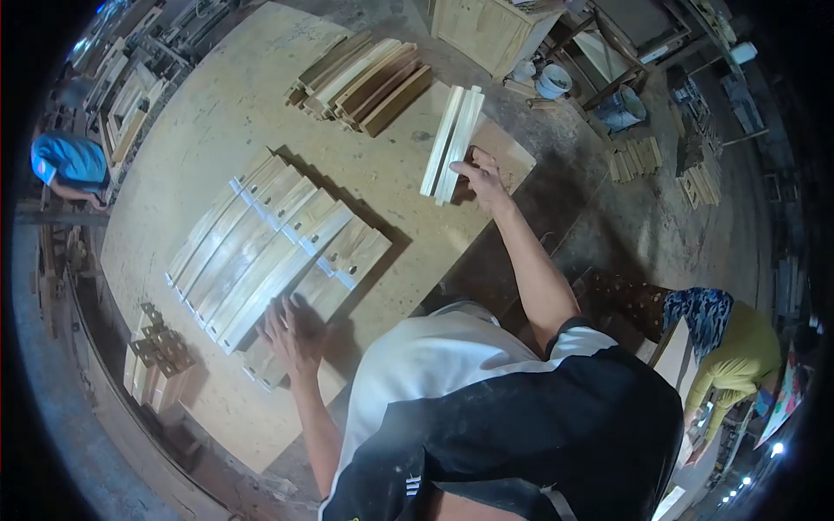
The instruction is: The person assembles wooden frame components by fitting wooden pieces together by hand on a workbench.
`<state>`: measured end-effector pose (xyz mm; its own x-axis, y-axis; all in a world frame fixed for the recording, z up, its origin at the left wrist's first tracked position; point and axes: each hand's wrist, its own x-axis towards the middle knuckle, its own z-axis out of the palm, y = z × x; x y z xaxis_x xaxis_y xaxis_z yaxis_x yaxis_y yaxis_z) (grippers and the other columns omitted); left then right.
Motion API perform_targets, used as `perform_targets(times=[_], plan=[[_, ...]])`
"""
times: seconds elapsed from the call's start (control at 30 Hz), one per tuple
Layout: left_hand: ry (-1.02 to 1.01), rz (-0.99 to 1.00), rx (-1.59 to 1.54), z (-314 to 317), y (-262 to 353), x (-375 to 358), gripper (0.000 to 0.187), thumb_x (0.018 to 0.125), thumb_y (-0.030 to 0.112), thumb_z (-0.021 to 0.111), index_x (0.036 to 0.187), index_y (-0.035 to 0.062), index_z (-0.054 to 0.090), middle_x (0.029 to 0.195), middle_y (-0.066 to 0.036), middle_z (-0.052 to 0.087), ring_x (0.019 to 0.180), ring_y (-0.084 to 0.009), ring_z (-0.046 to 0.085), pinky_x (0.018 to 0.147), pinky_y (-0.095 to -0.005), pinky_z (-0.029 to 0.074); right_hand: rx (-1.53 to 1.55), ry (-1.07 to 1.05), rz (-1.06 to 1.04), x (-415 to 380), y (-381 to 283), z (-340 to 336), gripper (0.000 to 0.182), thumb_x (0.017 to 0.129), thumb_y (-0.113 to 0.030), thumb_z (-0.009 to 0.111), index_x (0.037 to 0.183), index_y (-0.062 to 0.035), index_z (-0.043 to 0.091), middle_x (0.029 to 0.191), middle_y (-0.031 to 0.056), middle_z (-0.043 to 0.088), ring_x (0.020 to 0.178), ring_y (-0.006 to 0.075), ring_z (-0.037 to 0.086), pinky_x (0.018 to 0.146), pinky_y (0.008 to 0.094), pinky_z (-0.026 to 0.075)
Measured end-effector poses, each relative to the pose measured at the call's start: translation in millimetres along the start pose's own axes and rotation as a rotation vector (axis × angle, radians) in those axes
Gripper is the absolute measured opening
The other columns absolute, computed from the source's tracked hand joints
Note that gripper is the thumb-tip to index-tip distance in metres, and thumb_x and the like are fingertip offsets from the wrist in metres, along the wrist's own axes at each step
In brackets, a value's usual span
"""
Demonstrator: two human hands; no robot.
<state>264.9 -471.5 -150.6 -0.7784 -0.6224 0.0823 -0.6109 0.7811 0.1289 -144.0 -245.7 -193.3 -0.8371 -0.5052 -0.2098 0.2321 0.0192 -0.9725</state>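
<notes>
My right hand [480,180] grips a pair of pale wooden strips [453,146] by their side, above the right edge of the large board [417,195]. Its thumb lies across the strips. My left hand [293,339] rests with spread fingers at the lower end of a stack of flat wooden pieces [252,252]. These pieces lie side by side in a stepped row, with dark holes near their upper ends and light bands across them. Whether the left fingers press on the wood or only hover is hard to tell.
Loose wooden strips [360,82] are piled at the board's top. Notched blocks [161,356] stand at lower left. A person in blue [69,161] is at far left, another in yellow-green [743,347] bends at right. Buckets [620,108] and a wooden cabinet [486,33] stand beyond.
</notes>
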Motion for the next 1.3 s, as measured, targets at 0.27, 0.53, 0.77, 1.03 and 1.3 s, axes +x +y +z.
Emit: perform_targets(times=[0.27, 0.53, 0.77, 1.03, 1.3], plan=[[0.175, -0.058, -1.063, -50, 77, 87, 0.1, 0.07, 0.04, 0.085, 0.15, 0.0039, 0.038, 0.146, -0.022, 0.045, 0.136, -0.0348, 0.044, 0.113, -0.0449, 0.035, -0.055, -0.624, -0.328, -43, -52, 95, 0.037, 0.085, -0.002, 0.065, 0.12, 0.0021, 0.057, 0.109, 0.0084, 0.067, 0.1, 0.014, 0.063, 0.088, 0.0302, 0.05], [0.368, -0.309, -1.349, -59, 111, 132, 0.052, 0.084, 0.036, 0.076, 0.12, 0.0013, 0.061, 0.11, -0.014, 0.066, 0.096, -0.0196, 0.063, 0.084, -0.0336, 0.051, -0.275, -0.977, -0.391, -47, -20, 170, 0.026, 0.087, -0.007, 0.068, 0.107, 0.0012, 0.055, 0.095, 0.0161, 0.068, 0.092, 0.0243, 0.069, 0.081, 0.037, 0.055], [0.688, -0.251, -1.161, -46, 103, 106, 0.019, 0.089, 0.018, 0.069, 0.093, 0.0005, 0.062, 0.081, -0.012, 0.061, 0.071, -0.0229, 0.06, 0.064, -0.0373, 0.048, -0.407, -1.116, -0.704, -37, -15, 182, 0.032, 0.083, -0.005, 0.072, 0.109, 0.0002, 0.054, 0.095, 0.0164, 0.066, 0.086, 0.0332, 0.068, 0.074, 0.0402, 0.055], [0.806, -0.021, -0.948, -9, 118, 73, 0.047, 0.08, 0.04, 0.076, 0.098, 0.0009, 0.057, 0.084, -0.015, 0.055, 0.072, -0.0322, 0.057, 0.065, -0.04, 0.047, -0.587, -1.164, -1.166, -29, 9, 153, 0.039, 0.078, -0.009, 0.074, 0.111, -0.0055, 0.053, 0.079, 0.0152, 0.06, 0.069, 0.0356, 0.062, 0.06, 0.0422, 0.05], [0.621, 0.017, -1.103, -28, 108, 66, 0.066, 0.069, 0.051, 0.084, 0.103, 0.0021, 0.056, 0.091, -0.017, 0.058, 0.084, -0.0332, 0.06, 0.075, -0.0417, 0.048, -0.67, -0.791, -0.801, -56, 30, 138, 0.023, 0.087, -0.023, 0.074, 0.084, -0.0028, 0.065, 0.079, 0.0059, 0.066, 0.063, 0.0182, 0.057, 0.06, 0.0336, 0.046]])
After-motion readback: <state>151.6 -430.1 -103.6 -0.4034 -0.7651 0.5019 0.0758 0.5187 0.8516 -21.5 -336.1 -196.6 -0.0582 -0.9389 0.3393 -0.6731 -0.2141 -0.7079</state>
